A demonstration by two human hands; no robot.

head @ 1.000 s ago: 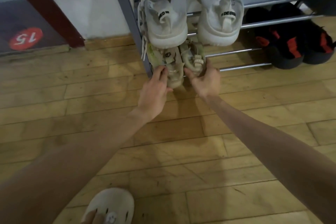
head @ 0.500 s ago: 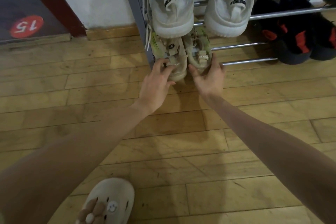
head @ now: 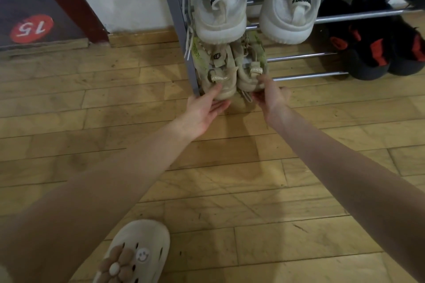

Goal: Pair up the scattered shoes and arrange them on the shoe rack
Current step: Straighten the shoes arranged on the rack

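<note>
A pair of beige sneakers, the left one (head: 219, 76) and the right one (head: 250, 71), stands heels-out on the lowest rails of the grey shoe rack (head: 174, 18), at its left end. My left hand (head: 204, 110) lies palm up below the left heel, with one fingertip touching it. My right hand (head: 271, 96) touches the right heel with a fingertip, its other fingers loosely curled. Neither hand grips a shoe. Two white sneakers (head: 218, 7) (head: 289, 7) sit on the tier above.
A black and red pair (head: 368, 53) rests on the lowest rails to the right. The chrome rails (head: 308, 55) between the pairs are bare. A beige clog (head: 135, 255) on a foot is at the bottom. Wooden floor, white wall and a red door frame (head: 69, 2) lie to the left.
Both hands have slipped back from around the beige heels to their lower edge. My left hand has turned palm up. The beige pair sits a little deeper on the rails.
</note>
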